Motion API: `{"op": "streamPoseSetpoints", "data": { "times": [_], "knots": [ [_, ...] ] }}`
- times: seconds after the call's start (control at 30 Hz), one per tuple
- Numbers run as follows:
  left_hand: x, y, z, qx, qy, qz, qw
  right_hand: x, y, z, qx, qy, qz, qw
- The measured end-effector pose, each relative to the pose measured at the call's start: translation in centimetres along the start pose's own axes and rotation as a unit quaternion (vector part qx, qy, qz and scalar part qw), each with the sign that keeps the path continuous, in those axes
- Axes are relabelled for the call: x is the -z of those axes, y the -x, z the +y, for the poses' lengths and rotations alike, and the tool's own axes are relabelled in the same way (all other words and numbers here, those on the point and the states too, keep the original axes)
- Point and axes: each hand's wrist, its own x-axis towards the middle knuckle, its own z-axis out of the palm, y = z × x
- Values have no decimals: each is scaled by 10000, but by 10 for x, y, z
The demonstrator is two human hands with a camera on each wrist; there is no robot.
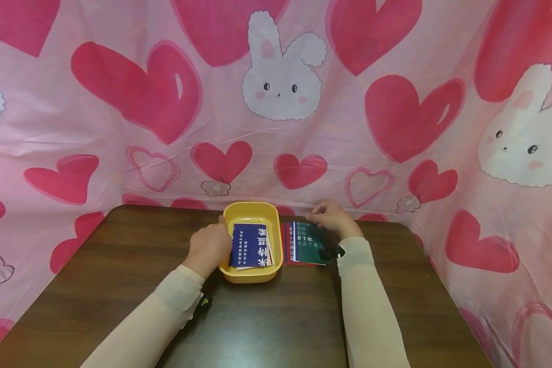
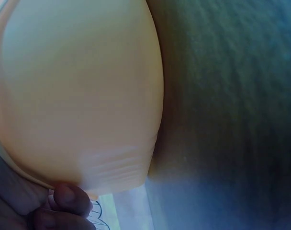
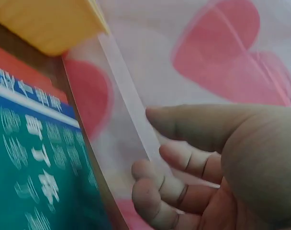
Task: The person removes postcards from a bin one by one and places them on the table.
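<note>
A yellow plastic tray stands on the table, with a dark blue card bearing white Chinese characters on top of several others inside it. My left hand grips the tray's left rim; in the left wrist view its curled fingers show at the rim beside the tray's side wall. Right of the tray lies an overlapping stack of cards, a dark green card uppermost. Over that stack's far edge is my right hand, thumb extended and fingers loosely bent, holding nothing.
The dark brown wooden table extends toward me and to both sides. A pink cloth printed with hearts and rabbits hangs along its back and sides, close behind the tray.
</note>
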Motion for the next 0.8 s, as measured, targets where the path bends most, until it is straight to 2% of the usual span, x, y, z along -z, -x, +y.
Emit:
{"op": "streamPoseSetpoints", "data": {
  "times": [0.13,0.37,0.6,0.8],
  "knots": [
    [1,1,-1,4,31,9,10000,-11,-4,-11,387,-434,-175,9982],
    [3,3,0,-28,76,23,10000,-26,-3,-31,602,-905,-253,9938],
    [0,3,1,-63,77,107,9999,-46,5,-62,834,-502,-553,9937],
    [0,4,0,-51,123,171,9998,-67,3,-91,1063,-85,-889,9903]
  ]
}}
